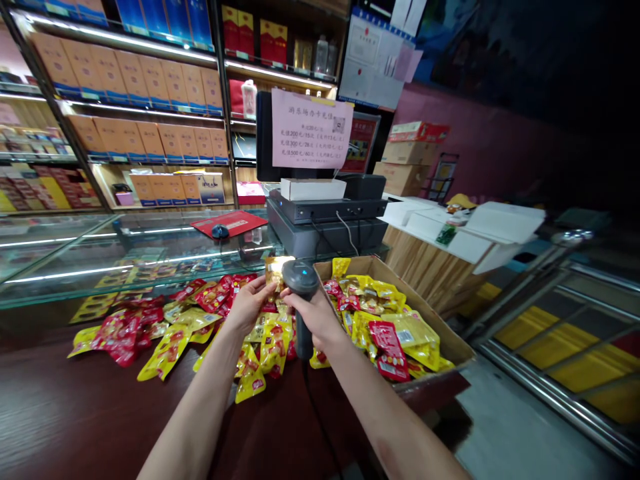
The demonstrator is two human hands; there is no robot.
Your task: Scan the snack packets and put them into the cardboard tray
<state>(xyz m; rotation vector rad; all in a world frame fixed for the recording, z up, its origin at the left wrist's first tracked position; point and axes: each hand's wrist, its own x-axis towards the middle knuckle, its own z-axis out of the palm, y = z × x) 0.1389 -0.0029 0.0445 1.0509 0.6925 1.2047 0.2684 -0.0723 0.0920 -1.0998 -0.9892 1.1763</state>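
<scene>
1. Nearest, the dark red tabletop (65, 413) fills the lower left of the frame. A black cable (320, 420) runs from the scanner's handle to the bottom centre; if it snagged, it could tug the scanner aside or drag loose packets.
2. Just left of centre, the left hand (250, 305) is closed on a gold packet (273, 272), lifted above the pile. The grip seems to be by the fingertips, so slick foil could slide free or crease.
3. At centre, the right hand (315, 315) is wrapped around the handle of a black scanner (300, 277), its head beside the packet. Whether this hand's fingertips also touch the packet, I cannot tell. A bright patch shows on the foil; such glare, or a fold, could spoil a reading.
4. Red and yellow packets (173, 333) lie heaped from left to centre. Some overlap, so a sleeve or wrist brushing them could shift the heap.
5. Right of centre, an open carton (453, 340) holds similar packets close to its rim; a careless nudge could spill some.
6. Behind, a mouse (220, 231) rests on a red mat (245, 221), and a monitor (264, 137) bears a pink notice (310, 157).
7. Farthest, lit shelves (145, 103) of boxes fill the upper left.
</scene>
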